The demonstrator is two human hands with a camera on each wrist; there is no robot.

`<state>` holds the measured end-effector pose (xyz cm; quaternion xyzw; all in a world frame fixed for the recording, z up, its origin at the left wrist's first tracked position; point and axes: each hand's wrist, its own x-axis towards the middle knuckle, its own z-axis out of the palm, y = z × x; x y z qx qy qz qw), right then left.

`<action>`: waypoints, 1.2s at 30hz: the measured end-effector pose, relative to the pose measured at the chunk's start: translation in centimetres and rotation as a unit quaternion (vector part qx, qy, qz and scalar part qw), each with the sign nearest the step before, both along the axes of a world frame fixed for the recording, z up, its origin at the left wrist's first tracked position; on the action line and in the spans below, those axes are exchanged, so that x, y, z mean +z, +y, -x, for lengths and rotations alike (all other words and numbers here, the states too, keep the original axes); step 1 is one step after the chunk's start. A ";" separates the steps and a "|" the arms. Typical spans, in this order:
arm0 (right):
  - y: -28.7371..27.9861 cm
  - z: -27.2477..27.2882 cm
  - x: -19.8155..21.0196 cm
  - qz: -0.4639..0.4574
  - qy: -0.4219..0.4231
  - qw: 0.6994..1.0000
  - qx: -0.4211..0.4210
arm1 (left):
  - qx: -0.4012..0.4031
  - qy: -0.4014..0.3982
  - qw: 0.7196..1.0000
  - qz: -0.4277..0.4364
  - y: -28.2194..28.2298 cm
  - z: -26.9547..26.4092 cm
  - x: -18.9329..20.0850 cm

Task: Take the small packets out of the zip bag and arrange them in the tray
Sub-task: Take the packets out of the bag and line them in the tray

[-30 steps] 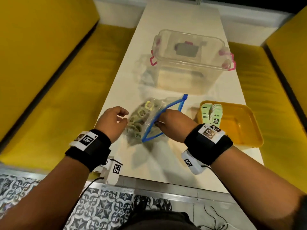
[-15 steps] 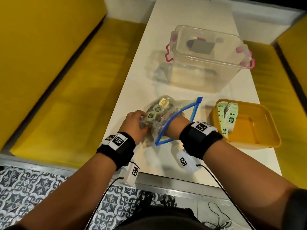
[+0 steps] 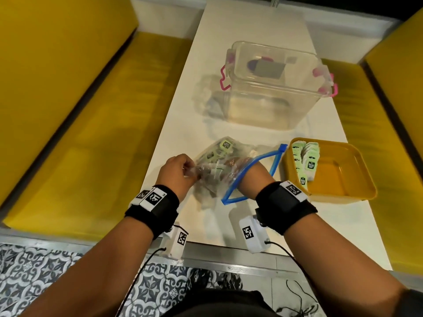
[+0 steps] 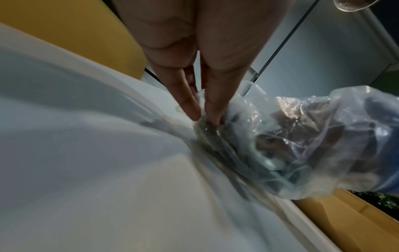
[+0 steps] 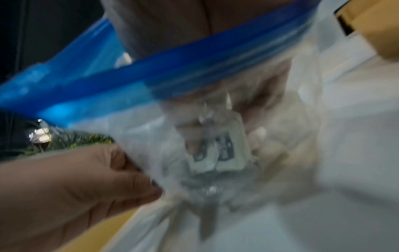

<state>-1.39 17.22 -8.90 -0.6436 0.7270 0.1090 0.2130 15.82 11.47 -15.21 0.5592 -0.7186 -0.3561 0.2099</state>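
Note:
The clear zip bag [image 3: 219, 161] with a blue zip lies on the white table, its mouth open toward me. My left hand [image 3: 177, 170] pinches the bag's left corner between thumb and fingers [image 4: 205, 112]. My right hand [image 3: 235, 167] is inside the bag up to the wrist. In the blurred right wrist view its fingers [image 5: 265, 136] curl round small green packets [image 5: 220, 150] with dark labels. More packets [image 3: 223, 145] lie loose deeper in the bag. The yellow tray [image 3: 343, 179] stands to the right, with several packets [image 3: 306, 159] upright in a row along its left side.
A clear plastic storage box [image 3: 274, 88] with pink latches stands further back on the table. Yellow benches flank the table on both sides. The table's near edge [image 3: 229, 250] is just below my wrists.
My right hand has gone from the bag's mouth deep into the bag. My left hand has moved in and taken hold of the bag's corner.

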 end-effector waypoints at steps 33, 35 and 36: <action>4.7 9.9 9.5 0.238 -0.065 0.969 0.012 | -0.154 0.062 0.985 0.057 3.2 7.9 8.3; 4.8 10.1 9.3 0.232 -0.064 0.970 0.013 | -0.149 0.028 0.980 0.127 3.4 8.7 7.9; 4.8 10.2 9.3 0.228 -0.062 0.972 0.014 | -0.143 0.025 0.979 0.143 3.3 8.8 7.8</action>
